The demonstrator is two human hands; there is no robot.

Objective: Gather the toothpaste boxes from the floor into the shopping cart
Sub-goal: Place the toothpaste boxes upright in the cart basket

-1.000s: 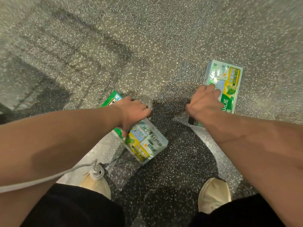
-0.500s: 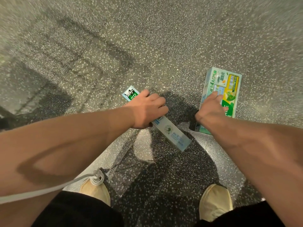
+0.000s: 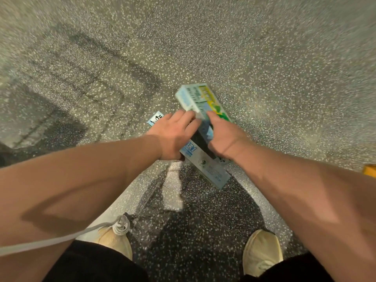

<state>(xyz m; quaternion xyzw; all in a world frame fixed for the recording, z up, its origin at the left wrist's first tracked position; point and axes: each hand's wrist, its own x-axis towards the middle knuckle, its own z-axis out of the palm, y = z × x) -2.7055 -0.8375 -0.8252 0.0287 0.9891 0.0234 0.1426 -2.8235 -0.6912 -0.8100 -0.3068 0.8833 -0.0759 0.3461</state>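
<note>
Two toothpaste boxes are held together above the speckled floor. My left hand (image 3: pixel 175 135) grips one toothpaste box (image 3: pixel 209 169), pale blue and white, which slants from upper left to lower right beneath both hands. My right hand (image 3: pixel 223 137) holds the second toothpaste box (image 3: pixel 200 98), green, yellow and pale blue, tilted on edge and pressed against the first. Fingertips of both hands meet at the middle. The shopping cart is not in view.
Grey terrazzo floor (image 3: pixel 264 58) spreads all around, with dark shadows near my feet. My two cream shoes (image 3: pixel 262 251) stand at the bottom. A white cord (image 3: pixel 61 239) crosses my left arm. A yellow object (image 3: pixel 370 169) shows at the right edge.
My right hand has lifted the green box off the floor and brought it left against the box in my left hand. The left hand's box stays turned on its narrow side.
</note>
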